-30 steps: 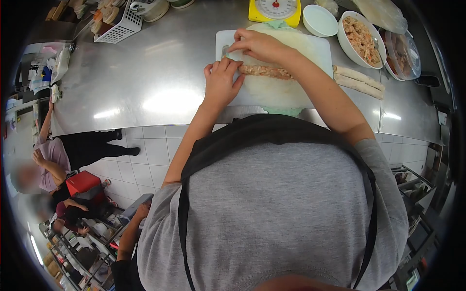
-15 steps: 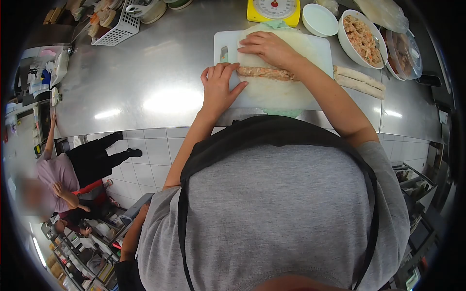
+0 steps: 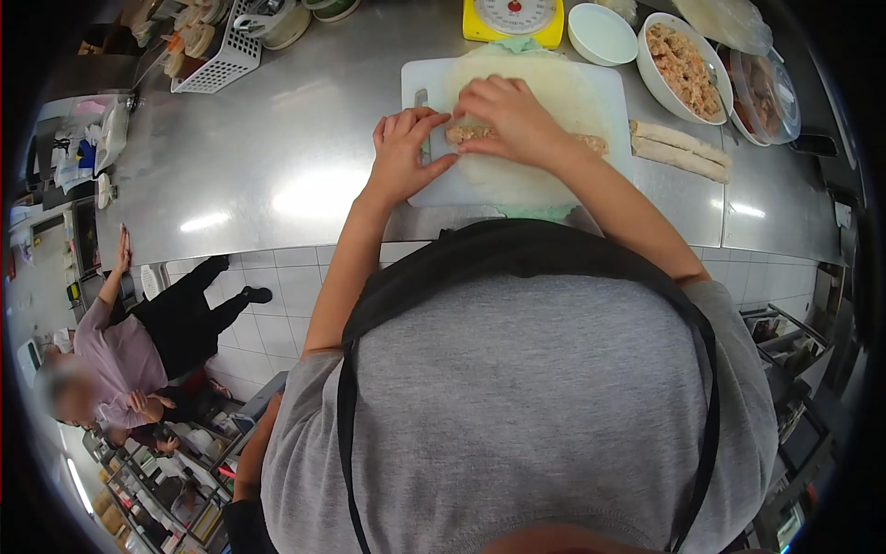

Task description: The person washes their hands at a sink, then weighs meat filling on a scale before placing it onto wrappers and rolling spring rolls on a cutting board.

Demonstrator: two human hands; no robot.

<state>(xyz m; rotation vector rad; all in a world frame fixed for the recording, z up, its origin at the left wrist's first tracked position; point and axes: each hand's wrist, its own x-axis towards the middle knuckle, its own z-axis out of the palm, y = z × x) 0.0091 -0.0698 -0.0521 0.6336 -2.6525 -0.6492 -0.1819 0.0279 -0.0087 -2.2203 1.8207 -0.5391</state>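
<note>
A cutting board (image 3: 611,102) lies near the worktop's (image 3: 231,166) front edge, steel stretching wide leftward, a bowl (image 3: 657,90) beyond its right side. Print on the scale (image 3: 513,17) is unreadably small. Across the board lies a filling strip (image 3: 591,144); the right hand (image 3: 508,120) arches over it, grip wide. The left hand (image 3: 402,157), thumb and fingers spread, is beside its left end.

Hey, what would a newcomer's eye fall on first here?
Probably the bright yellow scale at the top edge, behind the white cutting board. Then the strip of filling across that board, partly hidden by the right hand. To the board's right lie two pale rolls, side by side.
</note>
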